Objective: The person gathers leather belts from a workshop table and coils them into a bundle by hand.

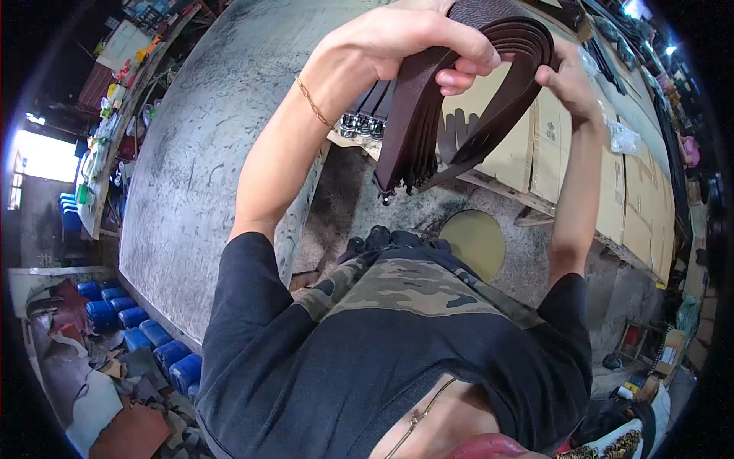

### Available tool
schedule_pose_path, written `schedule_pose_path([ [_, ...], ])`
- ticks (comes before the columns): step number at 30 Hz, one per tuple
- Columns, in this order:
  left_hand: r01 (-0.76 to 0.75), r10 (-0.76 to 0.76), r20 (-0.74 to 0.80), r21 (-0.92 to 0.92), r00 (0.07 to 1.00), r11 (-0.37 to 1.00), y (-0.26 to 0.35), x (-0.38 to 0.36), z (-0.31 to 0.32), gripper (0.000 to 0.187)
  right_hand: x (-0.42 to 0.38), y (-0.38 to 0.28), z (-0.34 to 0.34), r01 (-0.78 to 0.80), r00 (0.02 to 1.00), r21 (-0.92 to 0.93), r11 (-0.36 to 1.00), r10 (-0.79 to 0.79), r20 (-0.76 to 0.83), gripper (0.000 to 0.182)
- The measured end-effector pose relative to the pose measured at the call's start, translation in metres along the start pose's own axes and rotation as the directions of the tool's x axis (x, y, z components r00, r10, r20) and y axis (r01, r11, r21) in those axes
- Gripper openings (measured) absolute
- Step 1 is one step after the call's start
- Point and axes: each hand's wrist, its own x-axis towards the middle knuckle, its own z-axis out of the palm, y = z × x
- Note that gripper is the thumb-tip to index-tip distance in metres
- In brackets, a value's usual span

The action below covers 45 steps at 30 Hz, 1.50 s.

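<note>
A bundle of dark brown leather belts (417, 115) is bent over into a loop, its strap ends hanging in front of me. My left hand (451, 50) is closed around the left side of the bundle, with fingertips showing inside the loop. On the right side, my right hand (569, 80) is closed on the curved straps; its thumb shows and most of its fingers are hidden behind. Beside my left wrist, several metal buckles (363, 125) on dark straps lie at the table edge. Dark strap ends (457, 130) show through the loop.
A cardboard-covered table (581, 161) stands ahead and right, with a clear plastic bag (623, 138) on it. To the left is a large grey work surface (191, 176). Blue containers (157, 333) and leather scraps (130, 432) sit low left. A round stool top (474, 245) is below.
</note>
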Motion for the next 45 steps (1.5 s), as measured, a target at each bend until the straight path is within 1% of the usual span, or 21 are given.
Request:
schedule_pose_path([
  [2, -0.006, 0.006, 0.037, -0.003, 0.999, 1.000, -0.003, 0.000, -0.004, 0.018, -0.005, 0.014, 0.007, -0.001, 1.000, 0.165, 0.986, 0.004, -0.016, 0.086],
  [5, 0.033, -0.033, 0.085, -0.002, 0.996, 0.999, -0.006, -0.001, -0.009, 0.018, -0.005, 0.007, 0.020, -0.050, 0.998, 0.201, 0.978, 0.058, -0.036, 0.082],
  [7, 0.020, -0.019, 0.063, -0.001, 0.998, 1.000, -0.001, -0.010, -0.004, 0.017, 0.001, -0.043, 0.062, 0.166, 0.986, 0.306, 0.938, -0.157, -0.053, 0.037],
  [8, -0.011, 0.019, 0.123, -0.071, 0.992, 0.997, -0.002, -0.013, -0.008, 0.018, -0.001, -0.038, 0.071, 0.164, 0.985, 0.286, 0.944, -0.174, 0.009, 0.046],
  [11, 0.038, -0.036, 0.036, -0.053, 0.999, 0.998, 0.004, -0.024, -0.009, 0.020, -0.012, 0.008, 0.099, -0.079, 0.989, 0.362, 0.929, 0.028, 0.143, 0.060],
  [14, -0.027, 0.024, -0.018, -0.202, 1.000, 0.979, 0.034, -0.058, 0.000, 0.029, -0.033, 0.061, 0.128, -0.220, 0.974, 0.187, 0.957, 0.206, 0.093, 0.053],
  [16, -0.108, 0.106, -0.048, -0.050, 0.993, 0.993, 0.031, -0.073, -0.009, 0.035, -0.043, 0.078, 0.147, -0.368, 0.930, 0.143, 0.919, 0.366, 0.040, 0.037],
  [17, -0.182, 0.206, -0.179, 0.144, 0.962, 0.973, 0.024, -0.085, -0.006, 0.041, -0.050, 0.084, 0.158, -0.368, 0.930, 0.144, 0.919, 0.366, 0.038, 0.037],
  [19, -0.186, 0.252, -0.308, 0.226, 0.917, 0.956, 0.033, -0.105, -0.002, 0.057, -0.061, 0.088, 0.182, -0.596, 0.799, 0.198, 0.778, 0.599, 0.050, 0.033],
  [20, -0.185, 0.245, -0.268, 0.229, 0.932, 0.956, 0.042, -0.114, -0.008, 0.059, -0.057, 0.067, 0.182, -0.632, 0.769, -0.044, 0.774, 0.633, 0.085, 0.028],
  [23, -0.213, 0.267, -0.185, 0.264, 0.946, 0.940, 0.067, -0.137, -0.010, 0.062, -0.056, 0.025, 0.189, -0.617, 0.773, 0.019, 0.787, 0.601, 0.204, 0.027],
  [24, -0.268, 0.291, -0.074, 0.224, 0.954, 0.937, 0.073, -0.142, -0.011, 0.053, -0.073, 0.075, 0.200, -0.439, 0.883, 0.135, 0.888, 0.398, 0.249, 0.036],
  [27, -0.280, 0.290, -0.038, 0.170, 0.956, 0.945, 0.093, -0.160, -0.007, 0.052, -0.065, 0.072, 0.192, -0.427, 0.890, 0.270, 0.863, 0.347, 0.296, 0.040],
  [28, -0.280, 0.290, -0.042, 0.163, 0.956, 0.946, 0.096, -0.166, -0.005, 0.051, -0.057, 0.046, 0.188, -0.502, 0.862, 0.239, 0.831, 0.458, 0.218, 0.042],
  [30, -0.274, 0.285, -0.059, 0.147, 0.957, 0.950, 0.095, -0.172, -0.002, 0.051, -0.039, 0.012, 0.183, -0.487, 0.844, 0.099, 0.868, 0.439, 0.308, 0.048],
  [32, -0.269, 0.282, -0.093, 0.133, 0.955, 0.954, 0.093, -0.180, -0.001, 0.050, -0.031, 0.033, 0.198, -0.290, 0.893, 0.373, 0.881, 0.109, 0.437, 0.074],
  [33, -0.264, 0.278, -0.110, 0.126, 0.954, 0.956, 0.090, -0.184, 0.001, 0.050, -0.028, 0.037, 0.206, -0.281, 0.892, 0.377, 0.882, 0.096, 0.441, 0.074],
  [36, -0.257, 0.273, -0.162, 0.111, 0.948, 0.960, 0.079, -0.189, 0.008, 0.050, 0.004, -0.007, 0.238, -0.135, 0.944, 0.807, 0.575, -0.173, 0.281, 0.097],
  [40, -0.238, 0.262, -0.280, 0.117, 0.923, 0.964, 0.071, -0.195, 0.019, 0.049, 0.038, -0.033, 0.263, -0.060, 0.866, 0.736, 0.674, -0.331, 0.375, 0.084],
  [43, -0.199, 0.251, -0.436, 0.161, 0.864, 0.967, 0.065, -0.211, 0.021, 0.047, 0.047, -0.026, 0.283, -0.222, 0.868, 0.707, 0.671, -0.194, 0.457, 0.080],
  [45, -0.218, 0.248, -0.479, 0.119, 0.842, 0.969, 0.061, -0.222, 0.020, 0.047, 0.050, -0.031, 0.287, -0.057, 0.884, 0.692, 0.719, -0.286, 0.370, 0.074],
])
